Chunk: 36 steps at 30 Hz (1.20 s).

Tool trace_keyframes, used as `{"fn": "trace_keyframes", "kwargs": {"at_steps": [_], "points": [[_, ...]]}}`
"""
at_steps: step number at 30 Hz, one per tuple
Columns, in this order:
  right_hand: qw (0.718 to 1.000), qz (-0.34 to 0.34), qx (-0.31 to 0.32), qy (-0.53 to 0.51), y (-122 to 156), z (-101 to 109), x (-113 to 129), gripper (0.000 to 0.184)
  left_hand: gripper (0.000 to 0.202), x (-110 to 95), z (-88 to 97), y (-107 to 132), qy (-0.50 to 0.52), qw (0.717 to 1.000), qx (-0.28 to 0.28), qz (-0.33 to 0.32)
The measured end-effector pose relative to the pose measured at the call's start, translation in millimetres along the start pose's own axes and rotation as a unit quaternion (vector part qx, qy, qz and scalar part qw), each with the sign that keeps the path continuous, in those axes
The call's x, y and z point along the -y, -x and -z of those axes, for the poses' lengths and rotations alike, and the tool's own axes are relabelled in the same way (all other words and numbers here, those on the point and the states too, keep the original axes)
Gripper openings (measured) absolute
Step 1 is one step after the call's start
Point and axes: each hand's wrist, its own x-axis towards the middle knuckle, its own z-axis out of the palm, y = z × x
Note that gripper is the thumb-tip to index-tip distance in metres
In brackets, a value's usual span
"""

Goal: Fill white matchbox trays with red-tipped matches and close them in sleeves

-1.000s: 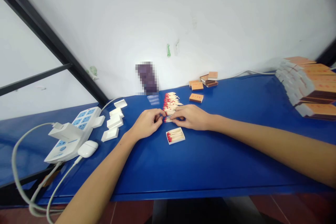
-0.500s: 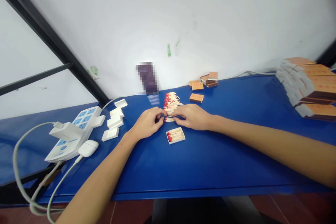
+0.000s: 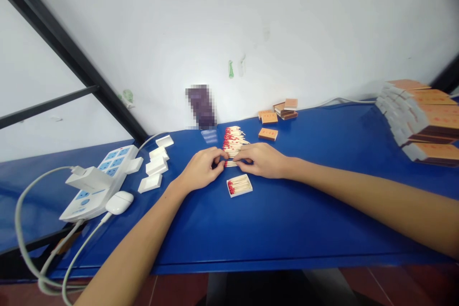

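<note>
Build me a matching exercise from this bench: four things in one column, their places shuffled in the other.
Things
1. open tray of matches
2. loose matches
3. power strip
4. tall stack of matchboxes

Places
a. far right end of the blue table
b. far left end
c. piled beyond the left hand and right hand, near end between them
d. just this side of both hands

Pairs: 1-d, 2-c, 3-b, 4-a
</note>
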Motion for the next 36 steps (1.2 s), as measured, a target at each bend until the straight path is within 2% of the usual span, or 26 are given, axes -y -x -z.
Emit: {"fn": "trace_keyframes", "kwargs": {"at_steps": [6,17,26,36], "points": [[0.997,-0.043,-0.032,0.053,1.8,0.1,3.8,0.025,0.021,2.5,-0.9,-0.1,-0.002,1.000,-0.015,-0.006],[1.000,0.007,-0.002,0.025,1.1,2.3,5.0,0.025,0.019,0.8,1.3,-0.8,-0.008,1.000,-0.010,-0.011],[1.000,-0.023,-0.011,0.018,0.5,0.7,2.8,0.025,0.016,-1.5,3.0,-0.6,-0.009,1.000,-0.001,-0.013],[0.999,-0.041,0.025,0.012,-2.1,2.2,1.3,0.028,0.019,-3.4,3.9,-0.3,-0.018,1.000,0.009,-0.012]]}}
